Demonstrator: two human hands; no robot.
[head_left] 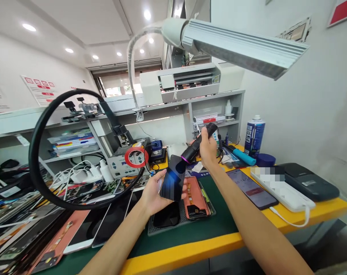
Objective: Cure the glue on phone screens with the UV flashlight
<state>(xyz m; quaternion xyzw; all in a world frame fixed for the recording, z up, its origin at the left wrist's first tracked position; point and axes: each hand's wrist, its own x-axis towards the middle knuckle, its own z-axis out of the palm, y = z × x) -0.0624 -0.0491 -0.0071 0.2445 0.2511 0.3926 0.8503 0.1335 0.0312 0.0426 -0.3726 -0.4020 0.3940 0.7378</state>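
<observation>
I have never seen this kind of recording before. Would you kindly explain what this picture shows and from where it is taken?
No robot works here: you see a person's two bare hands. The single picture comes from a camera worn on the head, looking forward and down.

The left hand holds a glossy black phone-shaped panel. The right hand grips a black cylindrical flashlight; its purple-rimmed end points at the panel, where a blue glow shows.

Below, on a dark green mat, a grey perforated pad bears a salmon-pink phone-shaped part and another black phone-shaped piece. Farther right lies a white rectangular device with a cable.
</observation>
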